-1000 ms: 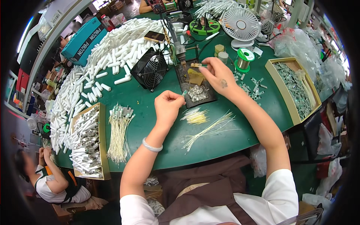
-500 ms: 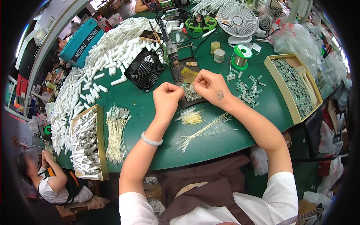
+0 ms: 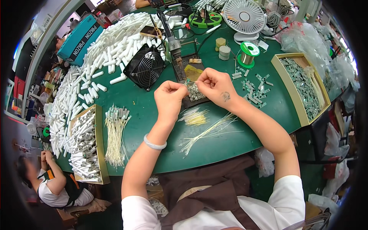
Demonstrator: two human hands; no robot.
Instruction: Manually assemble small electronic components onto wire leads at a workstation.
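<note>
My left hand and my right hand meet over the middle of the table, fingers pinched close together. A tiny greenish piece shows between the fingertips, too small to name. Just beneath lies a heap of small silvery parts on a dark tray. Beyond the fingers, a mounted soldering iron slants down toward a yellowish pad. Nearer me are a short bunch of pale yellow wires and a longer loose bunch of wires.
A black fan stands left of the iron, before a big pile of white tubes. At left are a box of white tubes and a wire bundle. Rightward lie a solder spool, loose strips and a box of small boards.
Both hands have shifted very slightly up and left, staying pinched together. The view has turned a little, so the table things appear slightly displaced.
</note>
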